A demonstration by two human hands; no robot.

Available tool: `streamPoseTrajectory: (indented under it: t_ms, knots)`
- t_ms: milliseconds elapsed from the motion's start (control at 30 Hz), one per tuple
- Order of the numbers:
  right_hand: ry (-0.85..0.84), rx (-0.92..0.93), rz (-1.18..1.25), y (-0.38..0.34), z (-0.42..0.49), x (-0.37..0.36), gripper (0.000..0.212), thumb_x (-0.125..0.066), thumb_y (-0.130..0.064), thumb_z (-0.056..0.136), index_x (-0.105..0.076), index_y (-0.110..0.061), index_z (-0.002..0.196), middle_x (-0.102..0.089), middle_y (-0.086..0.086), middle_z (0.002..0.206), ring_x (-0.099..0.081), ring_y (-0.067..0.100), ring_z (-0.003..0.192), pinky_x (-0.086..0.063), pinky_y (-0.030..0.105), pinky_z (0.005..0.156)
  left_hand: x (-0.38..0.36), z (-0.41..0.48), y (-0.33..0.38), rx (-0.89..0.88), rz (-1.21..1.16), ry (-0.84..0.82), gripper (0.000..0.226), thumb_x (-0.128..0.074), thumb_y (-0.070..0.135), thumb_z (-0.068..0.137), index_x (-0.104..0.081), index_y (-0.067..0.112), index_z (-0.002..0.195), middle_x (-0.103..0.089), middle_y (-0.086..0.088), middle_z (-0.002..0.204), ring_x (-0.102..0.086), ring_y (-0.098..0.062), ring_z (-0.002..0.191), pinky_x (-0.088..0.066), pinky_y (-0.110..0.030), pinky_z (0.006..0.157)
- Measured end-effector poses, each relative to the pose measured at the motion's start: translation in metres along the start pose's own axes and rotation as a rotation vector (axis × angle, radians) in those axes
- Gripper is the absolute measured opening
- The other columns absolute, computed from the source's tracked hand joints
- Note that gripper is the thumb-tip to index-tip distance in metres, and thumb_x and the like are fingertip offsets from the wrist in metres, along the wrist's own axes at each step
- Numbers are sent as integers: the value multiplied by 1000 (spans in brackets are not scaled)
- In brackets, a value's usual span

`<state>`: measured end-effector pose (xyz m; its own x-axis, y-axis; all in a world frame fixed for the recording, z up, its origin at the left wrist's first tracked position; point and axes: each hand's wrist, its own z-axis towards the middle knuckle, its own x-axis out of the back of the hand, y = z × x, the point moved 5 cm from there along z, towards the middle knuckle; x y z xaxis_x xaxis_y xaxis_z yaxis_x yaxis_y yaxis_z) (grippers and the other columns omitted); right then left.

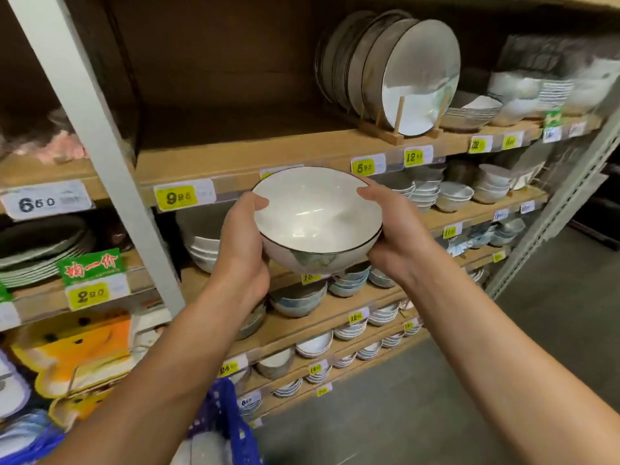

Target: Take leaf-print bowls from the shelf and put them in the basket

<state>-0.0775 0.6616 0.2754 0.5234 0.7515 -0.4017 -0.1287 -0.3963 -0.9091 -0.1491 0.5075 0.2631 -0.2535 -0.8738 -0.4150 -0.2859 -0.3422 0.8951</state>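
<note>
Left hand (243,239) and right hand (391,236) clasp one bowl (315,216) (leaf print low on its side) off the shelf (235,156); transfer to the blue basket (231,417) below remains

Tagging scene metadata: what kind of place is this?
Most likely a housewares aisle in a shop. Yellow price tags line the shelf edges, stacked bowls and racked plates fill the shelves, and a blue basket hangs below the hands.
</note>
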Motion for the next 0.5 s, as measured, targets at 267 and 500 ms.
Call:
streamPoseTrajectory:
  t_ms: [267, 500]
  knots:
    - [-147, -82, 28, -39, 72, -11, 34, -49, -14, 92, -62, -20, 123, -65, 10, 121, -62, 33, 109, -56, 43, 85, -35, 35, 38, -123, 17, 79, 23, -48, 24, 87, -62, 22, 106, -67, -4, 106, -62, -25, 102, -54, -42, 88]
    - [-345, -84, 0, -73, 128, -26, 36, -44, -7, 93, -65, -20, 119, -67, 9, 119, -63, 33, 109, -53, 49, 93, -63, 64, 58, -248, 43, 237, 35, -47, 26, 86, -61, 20, 118, -68, -5, 110, -64, -25, 104, -55, -44, 90]
